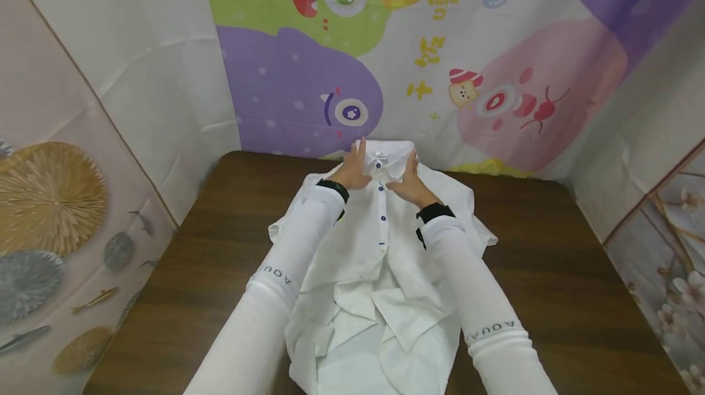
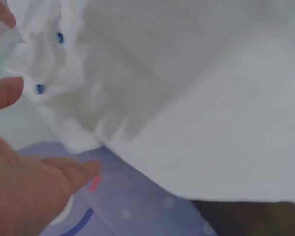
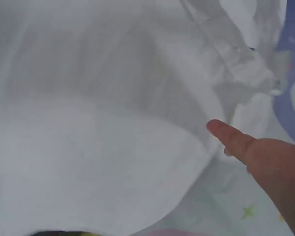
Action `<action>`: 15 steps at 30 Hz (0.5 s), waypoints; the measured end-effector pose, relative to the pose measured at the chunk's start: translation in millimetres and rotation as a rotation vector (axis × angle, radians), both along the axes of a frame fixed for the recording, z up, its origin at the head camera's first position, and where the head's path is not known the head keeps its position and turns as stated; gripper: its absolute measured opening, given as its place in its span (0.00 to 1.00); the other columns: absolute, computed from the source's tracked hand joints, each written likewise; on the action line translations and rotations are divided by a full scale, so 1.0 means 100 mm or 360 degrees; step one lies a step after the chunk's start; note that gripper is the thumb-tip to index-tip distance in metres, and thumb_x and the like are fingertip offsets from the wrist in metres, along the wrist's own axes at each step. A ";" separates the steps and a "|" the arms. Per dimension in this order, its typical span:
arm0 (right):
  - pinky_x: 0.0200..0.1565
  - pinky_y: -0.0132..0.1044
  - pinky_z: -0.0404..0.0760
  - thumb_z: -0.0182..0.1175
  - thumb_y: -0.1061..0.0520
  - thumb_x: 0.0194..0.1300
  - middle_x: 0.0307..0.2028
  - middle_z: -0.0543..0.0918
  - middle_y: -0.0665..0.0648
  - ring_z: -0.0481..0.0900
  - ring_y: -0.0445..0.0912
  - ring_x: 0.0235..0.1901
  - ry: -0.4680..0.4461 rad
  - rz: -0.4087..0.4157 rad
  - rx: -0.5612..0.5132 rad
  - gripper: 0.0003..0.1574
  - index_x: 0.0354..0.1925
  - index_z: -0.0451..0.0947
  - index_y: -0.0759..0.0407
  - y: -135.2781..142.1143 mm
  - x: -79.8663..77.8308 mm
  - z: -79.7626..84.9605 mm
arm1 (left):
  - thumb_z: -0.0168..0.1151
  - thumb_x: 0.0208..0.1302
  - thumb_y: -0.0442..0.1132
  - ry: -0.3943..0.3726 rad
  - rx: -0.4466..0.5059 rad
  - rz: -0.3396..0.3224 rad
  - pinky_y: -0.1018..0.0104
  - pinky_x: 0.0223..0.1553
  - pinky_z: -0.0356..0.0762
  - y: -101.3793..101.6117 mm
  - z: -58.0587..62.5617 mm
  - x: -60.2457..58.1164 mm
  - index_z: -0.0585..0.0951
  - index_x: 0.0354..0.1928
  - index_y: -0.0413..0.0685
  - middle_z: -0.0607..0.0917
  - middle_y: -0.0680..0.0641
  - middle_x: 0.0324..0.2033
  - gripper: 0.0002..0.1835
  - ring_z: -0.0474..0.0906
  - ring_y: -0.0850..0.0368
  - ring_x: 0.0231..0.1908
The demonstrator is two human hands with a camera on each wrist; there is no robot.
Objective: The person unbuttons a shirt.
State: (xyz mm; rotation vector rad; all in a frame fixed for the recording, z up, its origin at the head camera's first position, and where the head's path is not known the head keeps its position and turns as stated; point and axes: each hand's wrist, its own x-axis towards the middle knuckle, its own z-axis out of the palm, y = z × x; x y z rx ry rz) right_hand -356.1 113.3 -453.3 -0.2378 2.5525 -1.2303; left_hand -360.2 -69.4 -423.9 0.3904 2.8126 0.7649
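A white short-sleeved shirt (image 1: pixel 358 229) with blue buttons lies front up, its collar (image 1: pixel 393 149) at the far edge of the table. At the left side of the collar is my left hand (image 1: pixel 352 171), its fingers extended and touching the cloth. My right hand (image 1: pixel 412 185) is at the collar's right side in much the same way, thumb towards the button placket. In the left wrist view the left hand (image 2: pixel 34 189) has its fingers and thumb spread. One straight finger (image 3: pixel 231 137) of the right hand lies along the cloth in the right wrist view. The shirt's lower front is rumpled and folded back.
The brown wooden table (image 1: pixel 551 272) extends on both sides of the shirt. A cartoon-printed cloth (image 1: pixel 308 82) hangs right behind the far edge. Patterned panels (image 1: pixel 138 64) stand at left and right. White sleeves with dark wrist straps (image 1: pixel 435 211) cover my forearms.
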 end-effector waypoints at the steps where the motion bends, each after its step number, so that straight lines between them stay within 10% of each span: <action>1: 0.70 0.44 0.30 0.55 0.46 0.63 0.69 0.16 0.58 0.20 0.50 0.70 -0.0052 0.0064 0.0068 0.66 0.65 0.07 0.48 0.04 -0.05 -0.15 | 0.54 0.65 0.43 -0.0026 -0.0141 0.0005 0.46 0.68 0.48 0.03 -0.09 0.04 0.36 0.72 0.46 0.39 0.38 0.72 0.45 0.39 0.36 0.71; 4: 0.71 0.44 0.41 0.55 0.43 0.62 0.74 0.34 0.56 0.34 0.49 0.73 -0.0126 0.0270 0.0358 0.57 0.72 0.27 0.45 0.15 -0.14 -0.57 | 0.51 0.66 0.55 -0.0154 -0.0505 0.0056 0.41 0.64 0.55 0.10 -0.35 0.20 0.51 0.72 0.55 0.51 0.43 0.72 0.37 0.47 0.37 0.70; 8: 0.67 0.51 0.52 0.51 0.43 0.65 0.71 0.53 0.57 0.48 0.54 0.71 -0.0210 0.0374 0.0780 0.40 0.71 0.52 0.49 0.14 0.13 -0.68 | 0.49 0.61 0.65 -0.0223 -0.0686 0.0124 0.34 0.60 0.56 0.13 -0.72 0.34 0.60 0.69 0.61 0.59 0.45 0.69 0.36 0.49 0.35 0.69; 15: 0.64 0.66 0.42 0.44 0.45 0.71 0.73 0.44 0.61 0.38 0.62 0.71 -0.0050 0.0275 0.1019 0.37 0.72 0.47 0.54 0.05 0.57 -0.57 | 0.41 0.60 0.71 -0.0047 -0.0669 0.0139 0.28 0.60 0.43 0.00 -1.41 0.32 0.49 0.71 0.71 0.45 0.52 0.73 0.39 0.37 0.39 0.71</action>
